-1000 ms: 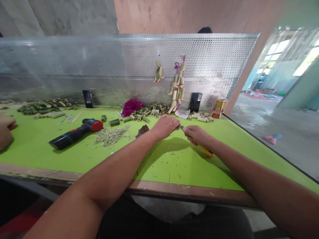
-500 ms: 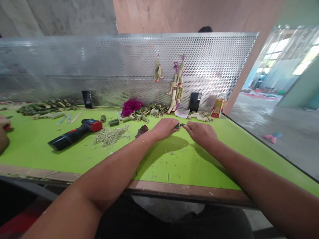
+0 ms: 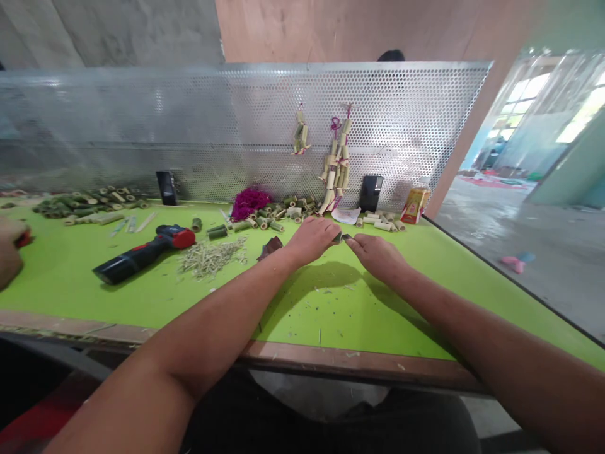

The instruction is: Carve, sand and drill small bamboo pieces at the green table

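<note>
My left hand (image 3: 311, 241) is closed around a short green bamboo tube (image 3: 337, 238), most of it hidden by the fingers. Its open end faces my right hand (image 3: 377, 250). Pinched in those right fingers is a thin dark strip (image 3: 347, 236), possibly folded sandpaper, with its tip close to the tube's mouth. I cannot tell whether the tip reaches inside. Both hands are just above the green tabletop (image 3: 302, 309). A crumpled dark brown sheet (image 3: 270, 248) lies left of my left wrist.
A black and red cordless drill (image 3: 146, 253) lies to the left beside pale shavings (image 3: 212, 257). Cut bamboo pieces (image 3: 293, 208) and purple string (image 3: 250, 203) sit behind. Bamboo strings (image 3: 336, 164) hang on the perforated panel. A bottle (image 3: 416, 202) and another person's hand (image 3: 9, 249) flank the table.
My left hand has turned slightly over the bamboo tube, and my right hand has shifted a little with the strip. At the left edge, the other person's hand has moved.
</note>
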### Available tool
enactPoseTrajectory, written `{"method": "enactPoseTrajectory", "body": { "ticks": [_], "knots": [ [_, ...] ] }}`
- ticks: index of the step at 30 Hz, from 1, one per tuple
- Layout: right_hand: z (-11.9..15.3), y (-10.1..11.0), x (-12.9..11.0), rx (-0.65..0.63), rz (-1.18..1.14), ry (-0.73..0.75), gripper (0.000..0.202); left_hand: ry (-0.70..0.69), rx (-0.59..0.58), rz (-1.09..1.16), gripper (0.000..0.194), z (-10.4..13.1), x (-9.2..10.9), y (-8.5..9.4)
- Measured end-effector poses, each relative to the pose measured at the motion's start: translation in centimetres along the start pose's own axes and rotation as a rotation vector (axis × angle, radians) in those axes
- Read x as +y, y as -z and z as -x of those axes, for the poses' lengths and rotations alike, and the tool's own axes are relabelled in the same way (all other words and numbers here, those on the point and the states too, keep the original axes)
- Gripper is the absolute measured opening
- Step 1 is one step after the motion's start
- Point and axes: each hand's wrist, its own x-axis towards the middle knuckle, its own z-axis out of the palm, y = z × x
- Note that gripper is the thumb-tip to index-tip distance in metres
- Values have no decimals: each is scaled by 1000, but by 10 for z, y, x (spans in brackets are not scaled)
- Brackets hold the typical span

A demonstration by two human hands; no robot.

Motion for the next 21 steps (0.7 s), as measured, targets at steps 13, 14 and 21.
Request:
{"method": "enactPoseTrajectory", "body": {
  "ticks": [13, 14, 21],
  "knots": [
    [3, -12, 3, -297, -800, -86, 41, -91, 20, -128, 21, 2, -4, 0],
    [4, -14, 4, -339, -871, -89, 41, -97, 23, -129, 21, 2, -4, -1],
    [-6, -8, 4, -86, -712, -126, 43, -15, 75, -5, 23, -2, -7, -11]
  ]
}}
